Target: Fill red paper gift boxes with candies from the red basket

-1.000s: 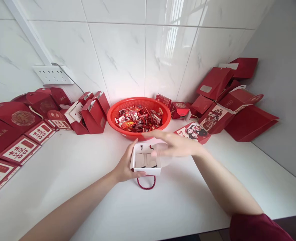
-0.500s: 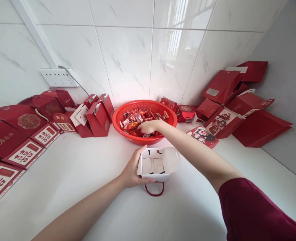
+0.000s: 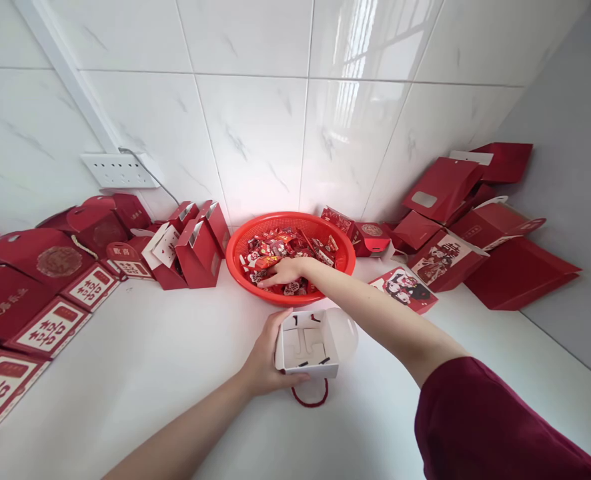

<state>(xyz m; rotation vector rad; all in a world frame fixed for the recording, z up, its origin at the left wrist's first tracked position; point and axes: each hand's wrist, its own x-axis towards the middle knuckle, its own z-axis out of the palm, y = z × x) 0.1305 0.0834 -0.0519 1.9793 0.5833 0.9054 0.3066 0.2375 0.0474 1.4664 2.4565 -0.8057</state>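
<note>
My left hand [image 3: 268, 357] grips the left side of a small white box [image 3: 308, 369], thumb along the near side and fingers at the far corner. The box stands with its lid open, a dark red cord handle [image 3: 309, 404] at its near side. Its inside shows bare white flaps and dark cord ends. Beyond it is a red plastic basket [image 3: 348, 267] of wrapped candies [image 3: 275, 245]. My right hand [image 3: 284, 272] reaches into it from the right, a finger stretched out over the candies. The other fingertips are partly hidden among the wrappers.
Red gift boxes [image 3: 58, 257] with white-labelled ones line the left side. Red paper bags [image 3: 200, 250] stand left of the basket. More red boxes [image 3: 443, 257] are piled at the right, beside a flat printed box [image 3: 405, 288]. A socket strip [image 3: 120, 171] is on the tiled wall.
My right hand has shifted slightly left within the basket, and its fingers have spread. My left hand keeps its hold on the box. The whole view has tilted up a little.
</note>
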